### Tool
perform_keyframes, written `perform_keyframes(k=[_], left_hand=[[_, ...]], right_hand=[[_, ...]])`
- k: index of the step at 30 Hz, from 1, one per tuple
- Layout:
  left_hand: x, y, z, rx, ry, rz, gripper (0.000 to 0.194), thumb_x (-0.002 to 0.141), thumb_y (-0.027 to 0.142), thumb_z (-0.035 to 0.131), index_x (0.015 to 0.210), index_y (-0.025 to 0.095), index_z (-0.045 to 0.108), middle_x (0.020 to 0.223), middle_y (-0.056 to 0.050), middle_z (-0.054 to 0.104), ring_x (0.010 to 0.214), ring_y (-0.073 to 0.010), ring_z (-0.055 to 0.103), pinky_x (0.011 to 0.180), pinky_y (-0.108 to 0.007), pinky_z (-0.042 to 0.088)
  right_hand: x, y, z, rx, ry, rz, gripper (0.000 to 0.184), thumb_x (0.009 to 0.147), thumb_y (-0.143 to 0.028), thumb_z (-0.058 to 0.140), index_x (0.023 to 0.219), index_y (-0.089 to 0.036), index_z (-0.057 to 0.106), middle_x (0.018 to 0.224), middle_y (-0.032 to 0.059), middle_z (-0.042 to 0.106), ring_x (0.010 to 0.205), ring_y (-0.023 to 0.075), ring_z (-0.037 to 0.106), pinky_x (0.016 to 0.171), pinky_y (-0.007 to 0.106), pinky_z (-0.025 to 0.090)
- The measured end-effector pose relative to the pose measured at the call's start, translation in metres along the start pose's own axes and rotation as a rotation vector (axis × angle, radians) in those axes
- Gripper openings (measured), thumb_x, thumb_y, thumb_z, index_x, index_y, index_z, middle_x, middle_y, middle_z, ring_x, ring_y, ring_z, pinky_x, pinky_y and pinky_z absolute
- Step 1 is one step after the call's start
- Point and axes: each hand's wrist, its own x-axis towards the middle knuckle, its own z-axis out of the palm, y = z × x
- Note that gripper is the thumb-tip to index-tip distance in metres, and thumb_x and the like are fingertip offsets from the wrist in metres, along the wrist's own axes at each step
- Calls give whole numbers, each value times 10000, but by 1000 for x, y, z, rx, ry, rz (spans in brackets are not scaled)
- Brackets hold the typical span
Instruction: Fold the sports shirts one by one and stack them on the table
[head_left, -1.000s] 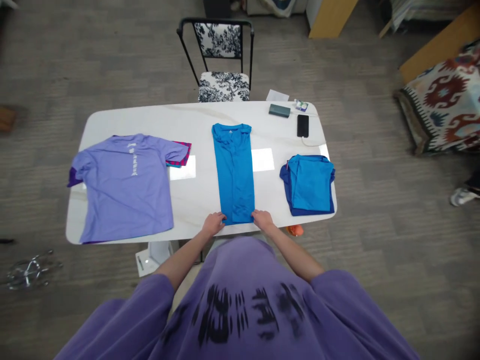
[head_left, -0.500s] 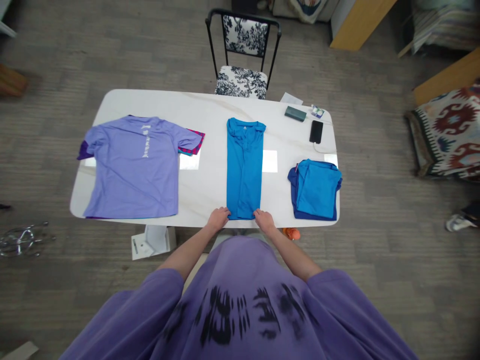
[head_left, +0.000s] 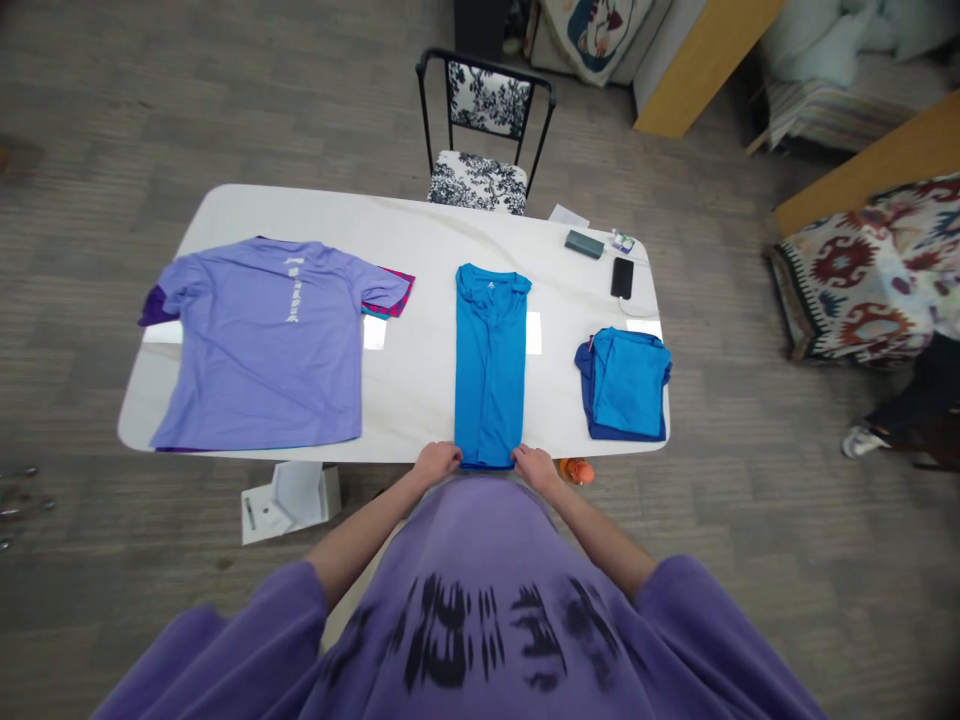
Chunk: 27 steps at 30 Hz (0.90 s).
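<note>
A blue shirt (head_left: 489, 360), folded lengthwise into a narrow strip, lies down the middle of the white table (head_left: 420, 250). My left hand (head_left: 435, 462) grips its near left corner at the table's front edge. At the near right corner my right hand (head_left: 535, 464) is closed on the hem. A lilac T-shirt (head_left: 266, 345) lies spread flat on the left over other garments. Folded blue shirts (head_left: 628, 383) are stacked at the right end.
A phone (head_left: 622, 277) on a cable, a dark green case (head_left: 584, 244) and a small packet sit at the table's far right corner. A floral chair (head_left: 480, 150) stands behind the table. An open box (head_left: 285, 500) lies on the floor below. A person's leg shows at far right.
The view has shifted slightly and the near hem now sits at the table's front edge. Both hands stay closed on the shirt's near corners.
</note>
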Motion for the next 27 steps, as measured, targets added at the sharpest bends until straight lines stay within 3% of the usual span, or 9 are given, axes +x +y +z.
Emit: perform_keyframes(k=[4,9,12,15,18,21,24,27], left_hand=[[-39,-8,-25,-170,42,35,217,982,309,601,1100,316,783,1165,-29,768,1073,-220,715,887,-309,513],[-67,-9,-77,-318,81,51,212,987,354,602,1108,300,767,1128,-31,773,1030,-221,715,910,-323,521],[-64,-8,-120,-373,146,71,214,991,390,602,1089,286,762,1096,-38,774,1011,-228,717,908,-333,529],[-41,-11,-173,-390,250,85,224,995,416,604,1084,277,755,1083,-39,772,1000,-231,719,899,-341,538],[5,-20,-234,-388,340,92,232,990,452,624,1080,285,757,1062,-24,766,979,-220,721,891,-345,550],[77,-38,-294,-389,416,85,250,983,482,647,1078,285,766,1047,-19,763,952,-209,720,854,-338,554],[178,-70,-341,-421,470,42,259,963,475,697,1057,248,778,1039,-30,769,896,-197,708,816,-322,544],[296,-112,-363,-443,498,-39,243,939,431,758,1034,209,788,1000,-23,778,813,-167,661,779,-297,511]], right_hand=[[-28,-17,-20,84,33,-3,247,1054,-224,514,1240,-248,674,1237,75,698,1032,215,703,846,281,487],[-39,-25,-64,264,112,-16,218,999,-172,575,1180,-232,681,1184,62,685,991,185,682,862,263,474],[-25,-15,-108,403,206,-72,211,931,-115,622,1091,-222,706,1103,47,688,994,176,666,894,261,477],[3,8,-169,458,304,-113,202,899,-115,643,1056,-216,719,1054,46,691,956,180,659,890,276,490],[47,43,-238,449,393,-154,192,903,-153,642,1062,-220,724,1044,51,696,952,189,662,890,291,503],[116,91,-302,421,464,-198,184,899,-186,643,1059,-217,729,1037,47,703,959,196,665,900,303,511],[213,144,-350,405,470,-190,195,892,-190,641,1066,-192,730,1044,51,721,947,200,669,909,316,516],[323,190,-372,382,416,-120,218,904,-179,632,1100,-166,725,1058,62,731,963,212,671,923,334,521]])
